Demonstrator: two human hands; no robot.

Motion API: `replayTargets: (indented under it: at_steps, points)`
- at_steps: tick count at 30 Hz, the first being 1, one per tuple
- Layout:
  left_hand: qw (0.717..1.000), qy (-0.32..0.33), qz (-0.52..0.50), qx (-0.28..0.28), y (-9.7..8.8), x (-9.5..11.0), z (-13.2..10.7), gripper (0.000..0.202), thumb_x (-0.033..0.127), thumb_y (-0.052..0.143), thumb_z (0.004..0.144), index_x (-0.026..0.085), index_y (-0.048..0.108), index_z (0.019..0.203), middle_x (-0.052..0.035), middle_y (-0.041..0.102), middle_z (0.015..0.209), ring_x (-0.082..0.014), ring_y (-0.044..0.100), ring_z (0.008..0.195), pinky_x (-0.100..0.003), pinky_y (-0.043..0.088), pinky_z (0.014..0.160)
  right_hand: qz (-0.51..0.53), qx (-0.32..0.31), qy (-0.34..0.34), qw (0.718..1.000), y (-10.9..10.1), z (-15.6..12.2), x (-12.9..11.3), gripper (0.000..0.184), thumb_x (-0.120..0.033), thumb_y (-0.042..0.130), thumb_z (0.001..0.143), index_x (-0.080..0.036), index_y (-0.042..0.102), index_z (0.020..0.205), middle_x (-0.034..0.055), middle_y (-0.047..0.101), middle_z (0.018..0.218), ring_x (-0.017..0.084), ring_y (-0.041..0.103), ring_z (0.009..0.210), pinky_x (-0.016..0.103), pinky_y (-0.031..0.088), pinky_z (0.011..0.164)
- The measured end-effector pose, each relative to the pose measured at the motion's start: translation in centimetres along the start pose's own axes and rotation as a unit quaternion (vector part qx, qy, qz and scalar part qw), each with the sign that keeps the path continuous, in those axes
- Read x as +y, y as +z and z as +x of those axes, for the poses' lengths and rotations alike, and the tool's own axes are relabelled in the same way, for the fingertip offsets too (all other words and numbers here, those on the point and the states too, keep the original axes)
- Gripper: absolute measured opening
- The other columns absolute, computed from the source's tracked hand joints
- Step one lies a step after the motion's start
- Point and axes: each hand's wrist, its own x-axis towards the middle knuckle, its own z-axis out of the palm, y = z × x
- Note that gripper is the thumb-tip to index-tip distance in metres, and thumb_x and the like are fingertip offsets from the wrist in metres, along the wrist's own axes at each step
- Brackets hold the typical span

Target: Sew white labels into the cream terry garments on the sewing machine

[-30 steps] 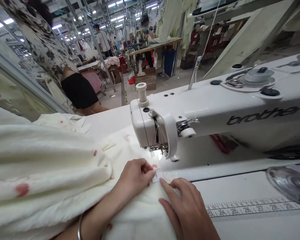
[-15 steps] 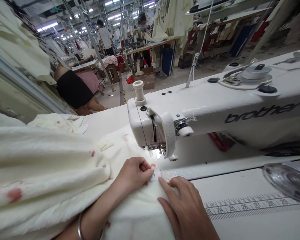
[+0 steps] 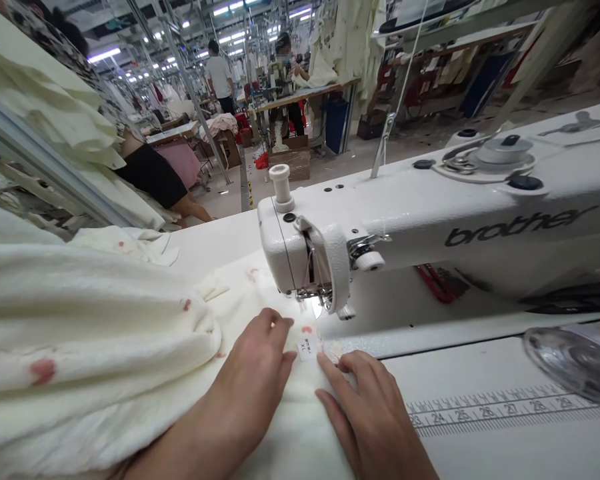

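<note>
My left hand (image 3: 257,370) lies flat on cream fabric (image 3: 95,333) with red marks, fingers stretched toward the needle. A small white label (image 3: 309,347) sits on the fabric between both hands. My right hand (image 3: 373,413) rests palm down, its index fingertip pressing the fabric at the label's right edge. Just in front of the hands stands the white sewing machine (image 3: 430,213), with its presser foot (image 3: 314,301) a little beyond the label.
A printed ruler (image 3: 505,408) runs along the table at right. A shiny clear object (image 3: 575,363) sits at far right. More cream fabric (image 3: 125,243) lies at the back left. People work at distant tables; one person in black (image 3: 153,177) bends nearby at left.
My left hand has let go of the label and flattened its fingers on the fabric. The label now lies uncovered between my hands. My right hand has hardly moved.
</note>
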Motion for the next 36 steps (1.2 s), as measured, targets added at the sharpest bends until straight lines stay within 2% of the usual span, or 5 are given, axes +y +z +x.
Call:
replayTargets:
  at_steps: [4, 6, 10, 16, 36]
  points:
    - [0.959, 0.257, 0.117, -0.020, 0.6, -1.2, -2.2, 0.038, 0.013, 0.046, 0.090, 0.007, 0.048, 0.128, -0.0203, 0.055, 0.131, -0.0294, 0.052, 0.123, -0.040, 0.049, 0.099, -0.003, 0.005, -0.006, 1.000, 0.0, -0.1, 0.1, 0.037, -0.019, 0.052, 0.090, -0.008, 0.053, 0.125, 0.0142, 0.050, 0.101, 0.026, 0.049, 0.099, 0.039, 0.046, 0.079]
    - [0.932, 0.316, 0.172, -0.043, 1.0, -1.7, -2.4, 0.045, 0.015, 0.048, 0.091, 0.001, 0.040, 0.134, -0.0224, 0.048, 0.137, -0.0306, 0.042, 0.132, -0.040, 0.044, 0.105, -0.002, 0.007, -0.009, 1.000, 0.1, -0.1, 0.1, 0.038, -0.019, 0.052, 0.090, -0.007, 0.052, 0.126, 0.0143, 0.050, 0.102, 0.026, 0.049, 0.099, 0.039, 0.045, 0.080]
    - [0.918, 0.314, 0.232, -0.072, 1.1, -2.0, -2.2, 0.051, 0.020, 0.049, 0.093, -0.002, 0.036, 0.136, -0.0222, 0.040, 0.143, -0.0296, 0.036, 0.135, -0.039, 0.039, 0.108, 0.004, 0.012, -0.005, 1.000, 0.2, 0.0, -0.1, 0.038, -0.017, 0.052, 0.090, -0.006, 0.052, 0.126, 0.0143, 0.049, 0.102, 0.027, 0.048, 0.099, 0.040, 0.045, 0.081]
    - [0.921, 0.300, 0.234, -0.081, 1.0, -2.2, -2.4, 0.052, 0.018, 0.049, 0.092, 0.000, 0.034, 0.138, -0.0230, 0.032, 0.147, -0.0290, 0.030, 0.137, -0.041, 0.039, 0.108, 0.009, 0.015, -0.003, 1.000, 0.0, 0.1, 0.0, 0.038, -0.018, 0.052, 0.090, -0.006, 0.052, 0.126, 0.0138, 0.048, 0.101, 0.026, 0.047, 0.099, 0.038, 0.045, 0.080]
    - [0.926, 0.303, 0.217, -0.064, 1.4, -2.5, -2.2, 0.052, 0.019, 0.042, 0.095, 0.005, 0.028, 0.143, -0.0216, 0.028, 0.150, -0.0289, 0.029, 0.138, -0.041, 0.040, 0.108, 0.006, 0.005, -0.001, 1.000, 0.0, 0.1, 0.1, 0.037, -0.018, 0.053, 0.090, -0.008, 0.053, 0.125, 0.0130, 0.047, 0.104, 0.025, 0.046, 0.101, 0.037, 0.043, 0.083]
